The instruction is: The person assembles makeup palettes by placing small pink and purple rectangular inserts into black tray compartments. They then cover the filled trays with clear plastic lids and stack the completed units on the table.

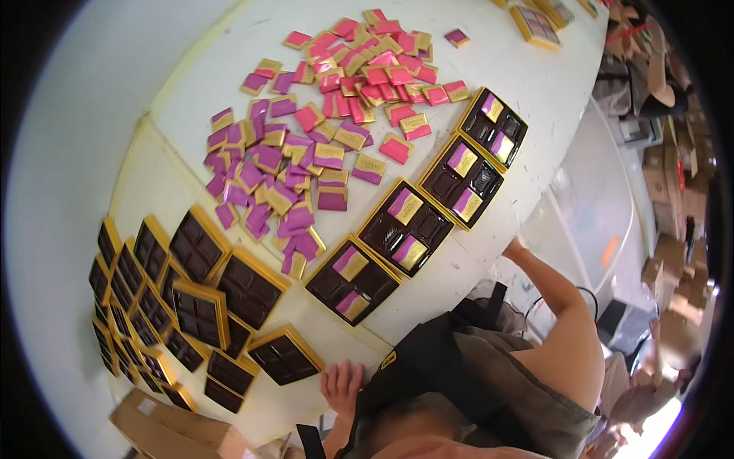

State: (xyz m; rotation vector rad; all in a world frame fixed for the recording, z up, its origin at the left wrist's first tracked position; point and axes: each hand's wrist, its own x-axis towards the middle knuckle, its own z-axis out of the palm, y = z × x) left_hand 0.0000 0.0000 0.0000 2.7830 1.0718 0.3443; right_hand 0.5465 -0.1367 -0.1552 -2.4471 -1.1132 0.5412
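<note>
At counter edge, low in view, I see my left hand (342,385) flat on the white counter (535,84), fingers spread, holding nothing. Nearest it: empty gold-rimmed tray (284,356), just beside. Right hand (514,246) at far edge, mostly hidden; I cannot tell its state. Four part-filled trays (405,227) beyond, then loose pink and purple wrapped chocolates (306,153).

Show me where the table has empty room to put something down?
Bare white table lies right of the pink wrapped squares, above the four partly filled trays. It is crowded among the purple squares and the piled empty trays.
</note>
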